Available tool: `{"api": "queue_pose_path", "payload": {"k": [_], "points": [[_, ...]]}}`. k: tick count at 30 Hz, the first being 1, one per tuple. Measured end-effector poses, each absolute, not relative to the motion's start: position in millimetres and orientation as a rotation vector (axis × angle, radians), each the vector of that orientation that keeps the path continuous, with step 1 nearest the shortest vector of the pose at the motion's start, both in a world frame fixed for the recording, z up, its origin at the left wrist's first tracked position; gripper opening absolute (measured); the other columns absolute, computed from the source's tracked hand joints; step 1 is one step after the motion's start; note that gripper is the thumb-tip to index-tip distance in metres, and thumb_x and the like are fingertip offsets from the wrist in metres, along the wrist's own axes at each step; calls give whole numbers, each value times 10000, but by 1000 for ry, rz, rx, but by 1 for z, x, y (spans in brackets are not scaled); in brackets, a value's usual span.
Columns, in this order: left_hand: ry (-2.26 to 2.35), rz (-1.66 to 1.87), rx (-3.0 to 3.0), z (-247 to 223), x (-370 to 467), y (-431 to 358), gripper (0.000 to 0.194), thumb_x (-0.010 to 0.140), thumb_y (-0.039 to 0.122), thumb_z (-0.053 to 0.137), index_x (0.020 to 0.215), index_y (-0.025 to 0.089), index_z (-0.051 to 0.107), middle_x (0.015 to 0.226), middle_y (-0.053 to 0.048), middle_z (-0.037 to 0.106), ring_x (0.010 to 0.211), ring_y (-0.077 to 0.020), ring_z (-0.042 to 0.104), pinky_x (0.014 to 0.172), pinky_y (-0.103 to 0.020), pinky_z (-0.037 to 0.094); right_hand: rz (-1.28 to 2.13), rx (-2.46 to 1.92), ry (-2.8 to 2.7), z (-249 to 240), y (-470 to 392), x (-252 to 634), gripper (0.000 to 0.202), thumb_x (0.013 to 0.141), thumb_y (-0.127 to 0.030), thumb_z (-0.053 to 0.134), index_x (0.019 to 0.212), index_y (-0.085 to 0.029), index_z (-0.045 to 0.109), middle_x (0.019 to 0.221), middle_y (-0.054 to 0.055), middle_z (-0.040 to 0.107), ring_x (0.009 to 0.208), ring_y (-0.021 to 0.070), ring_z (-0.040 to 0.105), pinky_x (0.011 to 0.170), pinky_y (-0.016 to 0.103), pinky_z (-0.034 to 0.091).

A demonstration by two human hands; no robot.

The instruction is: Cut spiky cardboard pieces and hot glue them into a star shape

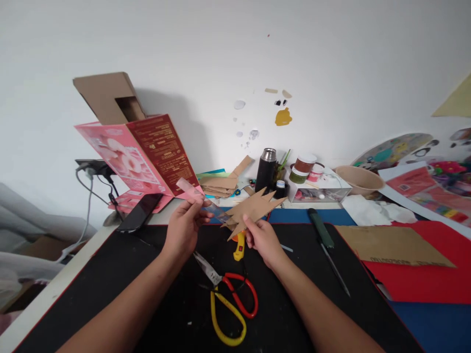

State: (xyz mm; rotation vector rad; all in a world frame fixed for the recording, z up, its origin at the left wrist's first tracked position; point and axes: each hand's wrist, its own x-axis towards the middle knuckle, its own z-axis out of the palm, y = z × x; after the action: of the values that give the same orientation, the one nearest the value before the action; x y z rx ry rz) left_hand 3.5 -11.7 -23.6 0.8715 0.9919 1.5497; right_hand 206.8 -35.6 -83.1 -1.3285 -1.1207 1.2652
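A clear strip, like a ruler (189,189), is pinched in my left hand (186,220); it slants down to the right, its lower end at the cardboard piece. My right hand (262,238) grips the lower edge of that spiky brown cardboard piece (252,208), thumb on top. Below it a yellow glue gun (239,246) lies partly hidden. Scissors (217,280) with one red and one yellow handle lie half open on the black mat (165,304), between my forearms.
A pink and red box (143,157) and a phone (140,213) are at the left. Behind stand a black bottle (265,171) and paint jars (303,169). A green-handled knife (324,235), flat cardboard (393,243) and red sheet (434,284) lie at the right.
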Motion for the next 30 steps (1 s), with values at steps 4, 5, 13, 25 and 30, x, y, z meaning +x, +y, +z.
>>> {"api": "queue_pose_path", "payload": {"k": [4, 5, 13, 25, 30], "points": [[1071, 1513, 945, -29, -3, -5, 455, 699, 533, 902, 773, 161, 650, 686, 15, 661, 459, -76, 523, 410, -185, 354, 1251, -1335, -1100, -82, -36, 207, 742, 842, -849, 651, 459, -231, 503, 406, 1, 481, 422, 128, 467, 470, 266, 282], [1100, 1460, 982, -32, -7, -2, 461, 712, 551, 884, 763, 165, 636, 648, 19, 643, 442, -77, 503, 397, -186, 331, 1243, -1331, -1099, -82, -35, 207, 744, 847, -849, 645, 456, -232, 505, 406, 3, 479, 423, 130, 465, 471, 270, 283], [1352, 967, 1239, -52, -42, 27, 358, 750, 339, 815, 1000, 153, 639, 616, -3, 693, 448, -160, 628, 407, -222, 449, 1124, -1284, -1093, -78, -34, 209, 721, 833, -852, 674, 489, -244, 497, 416, -9, 486, 413, 136, 466, 498, 292, 339], [1627, 606, 1630, -62, -56, 29, 463, 858, 236, 659, 1307, 169, 563, 676, -17, 770, 455, -221, 655, 456, -275, 411, 1103, -1313, -1142, -73, -37, 206, 733, 803, -909, 638, 501, -257, 489, 396, -9, 485, 403, 145, 471, 497, 298, 365], [1801, 584, 1928, -57, -58, 30, 678, 826, 346, 686, 1434, 67, 577, 633, -32, 725, 712, -312, 716, 625, -334, 418, 1103, -1289, -1191, -76, -38, 206, 753, 848, -885, 611, 468, -249, 477, 406, -5, 482, 416, 136, 480, 535, 296, 394]]}}
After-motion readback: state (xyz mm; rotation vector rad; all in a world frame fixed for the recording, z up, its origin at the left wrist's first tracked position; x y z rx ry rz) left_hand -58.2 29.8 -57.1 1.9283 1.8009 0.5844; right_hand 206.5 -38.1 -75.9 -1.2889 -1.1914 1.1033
